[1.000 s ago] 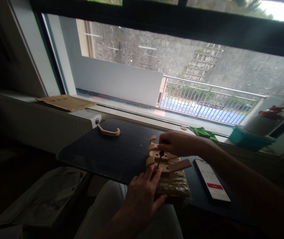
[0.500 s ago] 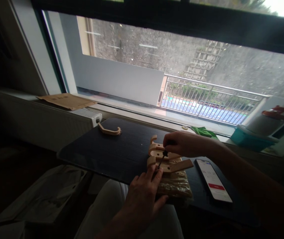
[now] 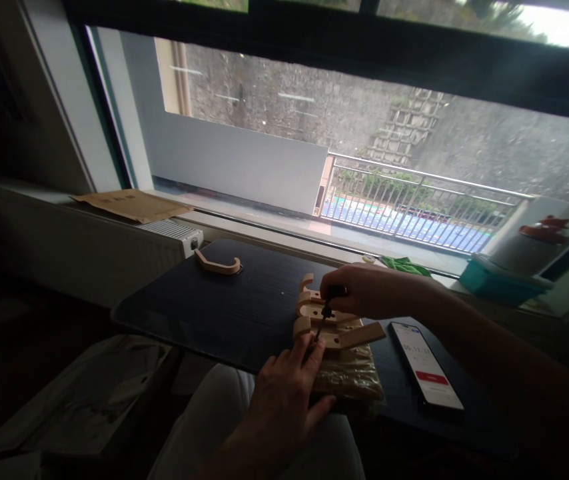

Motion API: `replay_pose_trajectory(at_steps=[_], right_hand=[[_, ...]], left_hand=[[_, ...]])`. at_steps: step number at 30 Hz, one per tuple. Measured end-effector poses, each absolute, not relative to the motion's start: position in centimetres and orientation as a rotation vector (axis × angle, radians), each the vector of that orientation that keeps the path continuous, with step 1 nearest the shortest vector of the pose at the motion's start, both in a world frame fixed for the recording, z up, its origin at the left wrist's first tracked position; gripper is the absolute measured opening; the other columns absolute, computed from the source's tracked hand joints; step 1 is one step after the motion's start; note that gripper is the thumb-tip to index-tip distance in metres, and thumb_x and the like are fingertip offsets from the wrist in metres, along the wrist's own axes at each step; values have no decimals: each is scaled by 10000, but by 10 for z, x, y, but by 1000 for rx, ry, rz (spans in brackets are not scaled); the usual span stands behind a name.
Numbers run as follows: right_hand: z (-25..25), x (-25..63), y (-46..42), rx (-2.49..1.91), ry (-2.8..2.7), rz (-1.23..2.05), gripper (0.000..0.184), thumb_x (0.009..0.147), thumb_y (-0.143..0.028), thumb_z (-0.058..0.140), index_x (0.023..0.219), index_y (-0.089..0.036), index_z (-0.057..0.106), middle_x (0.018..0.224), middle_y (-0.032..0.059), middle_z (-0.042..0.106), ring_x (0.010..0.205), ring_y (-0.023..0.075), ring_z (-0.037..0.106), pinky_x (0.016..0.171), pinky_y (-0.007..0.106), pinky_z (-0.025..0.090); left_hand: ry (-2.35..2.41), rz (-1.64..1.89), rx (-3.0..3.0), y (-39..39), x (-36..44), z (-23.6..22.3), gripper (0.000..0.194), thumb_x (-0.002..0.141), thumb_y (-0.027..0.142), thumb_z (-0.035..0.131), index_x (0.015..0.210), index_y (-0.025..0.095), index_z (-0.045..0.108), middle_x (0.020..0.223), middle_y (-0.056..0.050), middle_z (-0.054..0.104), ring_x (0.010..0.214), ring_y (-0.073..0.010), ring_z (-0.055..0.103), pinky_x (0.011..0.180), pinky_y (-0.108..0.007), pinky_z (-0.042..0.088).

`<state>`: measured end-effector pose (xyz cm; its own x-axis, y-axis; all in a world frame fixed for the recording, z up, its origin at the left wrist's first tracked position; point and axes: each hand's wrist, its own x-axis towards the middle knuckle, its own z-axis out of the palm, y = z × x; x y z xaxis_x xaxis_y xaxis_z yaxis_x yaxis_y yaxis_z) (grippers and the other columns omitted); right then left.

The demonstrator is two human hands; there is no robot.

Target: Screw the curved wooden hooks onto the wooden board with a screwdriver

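A black-handled screwdriver [image 3: 326, 312] is gripped in my right hand [image 3: 352, 288], its shaft slanting down to the front wooden hook [image 3: 349, 337]. My left hand [image 3: 287, 387] steadies that hook, its index and middle fingertips on either side of the screwdriver's tip. The left thumb rests lower, by the edge of a plastic-wrapped block [image 3: 347, 377] beneath the hooks. Whether a screw sits under the tip is hidden by the fingers. Behind the front hook, two similar hooks [image 3: 309, 310] lie side by side on the block, partly covered by my right hand.
Another wooden hook [image 3: 218, 265] lies at the far left of the dark table [image 3: 204, 307]. A phone [image 3: 427, 367] showing a timer is at the right. By the window are a green cloth [image 3: 404, 265], a teal box [image 3: 499, 283] and a brown envelope [image 3: 134, 203] on the radiator.
My right hand and the screwdriver handle have shifted slightly left, leaving the shaft more upright. The left hand keeps its place on the hook. The whole view has moved a little.
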<state>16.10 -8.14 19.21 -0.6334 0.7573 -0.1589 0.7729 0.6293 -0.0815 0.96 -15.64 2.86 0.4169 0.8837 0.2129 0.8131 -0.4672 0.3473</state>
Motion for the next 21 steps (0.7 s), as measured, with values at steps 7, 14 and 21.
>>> replay_pose_trajectory(at_steps=[7,14,21], right_hand=[[183,161,-78,1243,2851,-298,182,833,-306,472,841,-187,609,679,-13,616,527,80,489,470,201,330],[187,158,-85,1365,2757,-166,215,808,-344,498,920,-220,632,760,-7,650,595,104,525,497,213,335],[190,159,-83,1296,2780,-262,163,793,-289,512,883,-237,637,748,-29,635,577,89,502,487,207,330]], left_hand=[[1502,559,2464,-158,10,30,666,791,343,609,1388,232,335,1453,-84,331,1181,-284,478,955,-424,416],[1507,581,2470,-157,9,28,655,786,335,611,1379,225,356,1444,-89,347,1186,-282,476,960,-428,410],[1505,573,2467,-157,9,27,654,791,333,601,1383,230,345,1444,-87,346,1165,-280,491,955,-416,412]])
